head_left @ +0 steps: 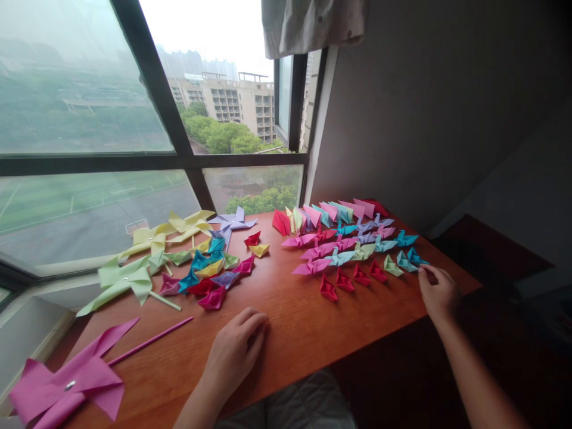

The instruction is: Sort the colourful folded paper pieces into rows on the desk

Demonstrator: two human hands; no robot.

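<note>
At the right end of the front row, my right hand pinches the tip of a blue paper boat. Beside that boat stand a light blue paper boat and a light green one, followed leftward by several red paper boats. My left hand rests on the wooden table with its fingers curled in and nothing visible in them. Above it lies a cluster of mixed-colour paper boats. Behind the front row are rows of folded paper cranes.
Folded paper planes line the back by the wall. Paper pinwheels lie to the left: a magenta one, a green one, yellow ones and a purple one. A window borders the table, whose front edge drops off near my lap.
</note>
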